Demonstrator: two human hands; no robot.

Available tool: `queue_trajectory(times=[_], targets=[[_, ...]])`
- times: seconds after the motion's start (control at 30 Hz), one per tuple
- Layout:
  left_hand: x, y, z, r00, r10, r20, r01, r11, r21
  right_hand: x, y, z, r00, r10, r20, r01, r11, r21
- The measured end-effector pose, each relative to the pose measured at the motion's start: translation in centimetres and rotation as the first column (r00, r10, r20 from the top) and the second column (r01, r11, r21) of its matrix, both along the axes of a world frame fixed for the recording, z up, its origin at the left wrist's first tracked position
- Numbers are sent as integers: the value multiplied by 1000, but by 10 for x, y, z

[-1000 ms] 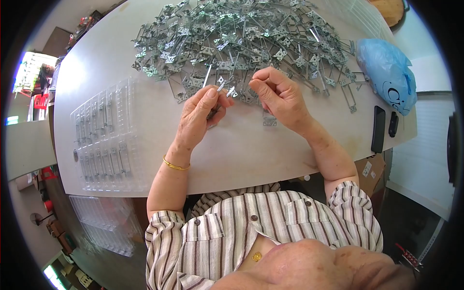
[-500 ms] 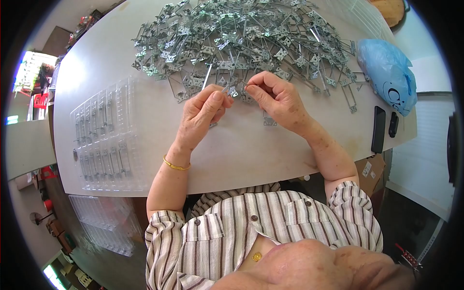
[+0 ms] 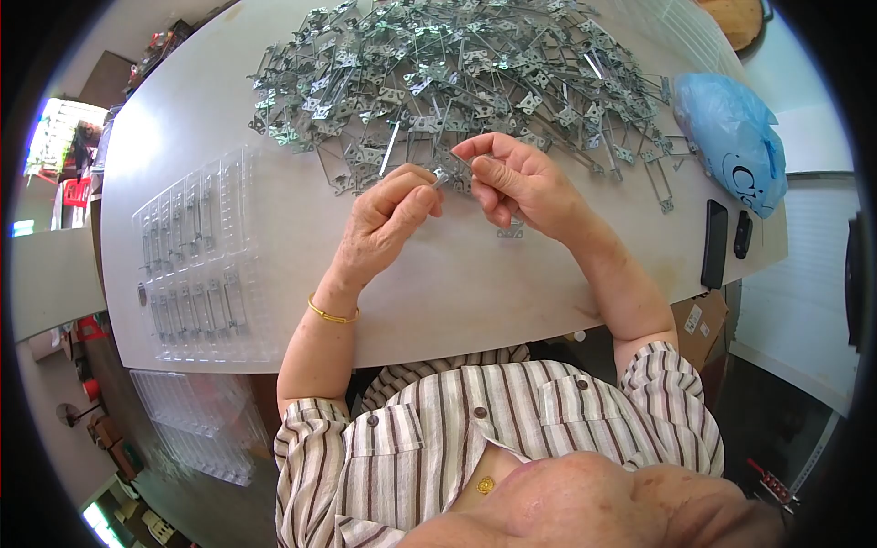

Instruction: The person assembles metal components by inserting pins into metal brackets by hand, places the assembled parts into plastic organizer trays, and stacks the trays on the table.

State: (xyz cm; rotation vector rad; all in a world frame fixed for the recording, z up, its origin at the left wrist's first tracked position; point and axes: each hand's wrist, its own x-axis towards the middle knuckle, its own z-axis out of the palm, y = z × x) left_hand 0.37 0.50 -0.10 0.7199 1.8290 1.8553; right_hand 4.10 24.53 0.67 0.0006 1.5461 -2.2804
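A large heap of thin metal wire brackets with small punched plates (image 3: 438,82) covers the far side of the table. In front of it, my left hand (image 3: 388,215) is closed, its thumb and fingers pinching a small metal bracket (image 3: 439,179). Close on its right, my right hand (image 3: 525,187) pinches the end of a thin metal piece between thumb and forefinger, its other fingers curled; whether this belongs to the same bracket I cannot tell. One loose plated bracket end (image 3: 510,233) lies on the table below my right hand.
On the left stands a clear plastic tray (image 3: 251,228) with brackets in two rows. More clear trays (image 3: 206,420) sit lower, beside the table. A blue plastic bag (image 3: 731,137), a black phone (image 3: 715,245) and a small black object (image 3: 744,235) lie at right.
My right hand has turned and its fingers have shifted, tilting the thin metal piece. My left hand has moved slightly, still gripping the bracket.
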Motion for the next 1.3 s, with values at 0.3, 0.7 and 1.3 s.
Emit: queue_trajectory(times=[0.3, 0.7, 1.3], targets=[[2, 1, 1, 997, -74, -24, 73, 997, -34, 0, 3, 2, 994, 92, 65, -84, 990, -117], [4, -1, 3, 991, -62, 121, 62, 998, 3, 4, -1, 8, 978, -148, -148, 186, 940, 285], [2, 2, -2, 1000, 23, -21, -24, 999, -31, 9, -10, 13, 1000, -12, -17, 15, 976, 216]])
